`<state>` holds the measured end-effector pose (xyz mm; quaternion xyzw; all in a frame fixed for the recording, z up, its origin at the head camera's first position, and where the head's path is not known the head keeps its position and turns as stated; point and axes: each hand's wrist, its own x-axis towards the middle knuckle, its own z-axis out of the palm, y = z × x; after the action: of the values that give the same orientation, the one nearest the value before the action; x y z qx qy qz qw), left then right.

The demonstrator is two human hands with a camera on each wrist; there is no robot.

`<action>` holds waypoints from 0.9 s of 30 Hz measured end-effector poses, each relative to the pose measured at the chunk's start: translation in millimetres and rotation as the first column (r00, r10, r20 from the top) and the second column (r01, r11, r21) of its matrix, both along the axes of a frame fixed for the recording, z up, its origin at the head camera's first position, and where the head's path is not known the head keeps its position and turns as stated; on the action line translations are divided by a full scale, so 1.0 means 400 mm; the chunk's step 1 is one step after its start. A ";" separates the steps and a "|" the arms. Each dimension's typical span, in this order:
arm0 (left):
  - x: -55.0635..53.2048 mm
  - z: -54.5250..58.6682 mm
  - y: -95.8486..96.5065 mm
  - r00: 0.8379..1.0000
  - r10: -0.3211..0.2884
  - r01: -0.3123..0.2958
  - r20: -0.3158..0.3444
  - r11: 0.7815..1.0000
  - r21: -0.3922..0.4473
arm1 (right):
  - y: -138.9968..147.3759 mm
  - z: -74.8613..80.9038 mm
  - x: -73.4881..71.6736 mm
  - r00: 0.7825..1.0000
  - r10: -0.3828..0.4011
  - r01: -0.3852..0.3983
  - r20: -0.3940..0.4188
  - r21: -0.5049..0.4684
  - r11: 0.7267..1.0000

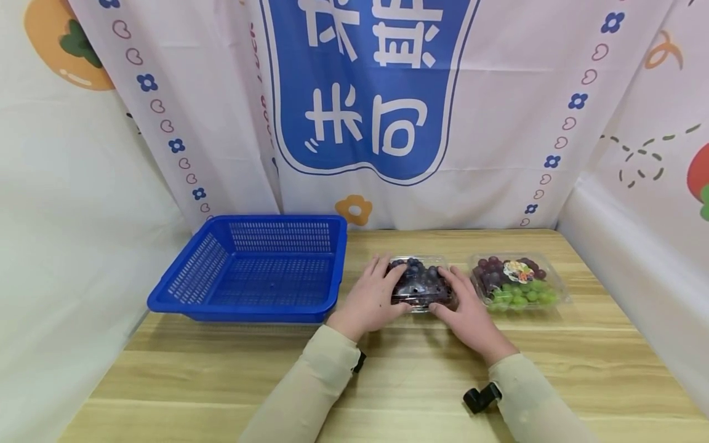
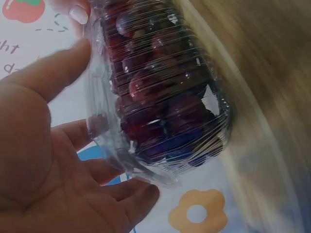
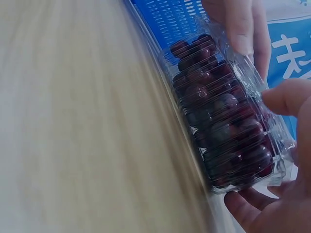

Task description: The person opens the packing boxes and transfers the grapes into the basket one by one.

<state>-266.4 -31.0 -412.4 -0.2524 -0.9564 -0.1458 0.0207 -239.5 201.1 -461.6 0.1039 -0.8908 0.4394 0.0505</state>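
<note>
– Toward the 12 o'clock edge of the wood-grain table (image 1: 410, 381): clear clamshell of dark grapes (image 1: 420, 286). Left hand (image 1: 373, 298) at its 9, right hand (image 1: 465, 314) at its 3.

– Hand state?

– Both spread wide, gripping the clamshell from its two ends. Thumbs at the 6 o'clock side, other fingers toward 12.

– Resting on the table or lifted?

– Can't tell. Wrist views don't settle it either.

– Failure modes?

– First, the lid. Both wrist views put fingers at the clear rim. If the lid side of that rim takes the weight, it could pop and dump grapes. Can't read the latch.

– Squeeze?

– Second. Plastic looks thin, probably flexes. Too hard from 9 and 3, walls bow and fruit bruises; too soft, smooth plastic slips.

– Tilt?

– Third. One hand rising ahead of the other sends any loose grapes to the low end and loads that hand.

– Neighbours?

– Blue perforated basket (image 1: 249, 312) at 9, clear clamshell of red and green grapes (image 1: 520, 289) at 3, just beside the right hand. Swinging toward 3 could knock that second box. Going low toward 9 could catch the basket's raised rim and tip the load. Clearance matters both ways.
</note>
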 end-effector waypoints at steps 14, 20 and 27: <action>-0.003 0.004 -0.008 0.997 -0.023 0.022 0.076 1.000 0.019 | 0.009 -0.021 -0.005 1.000 0.027 -0.026 0.006 -0.123 0.992; -0.003 0.008 -0.011 0.997 -0.037 0.037 0.062 0.999 0.002 | 0.006 -0.022 -0.003 1.000 0.027 -0.027 -0.005 -0.112 0.993; -0.001 0.007 -0.014 0.998 -0.062 0.063 0.033 0.998 -0.032 | -0.005 -0.023 0.000 1.000 -0.004 0.007 0.020 -0.125 0.992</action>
<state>-266.6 -36.7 -409.7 -0.2800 -0.9505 -0.1345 -0.0036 -239.5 199.2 -470.9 0.0939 -0.8622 0.4953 0.0494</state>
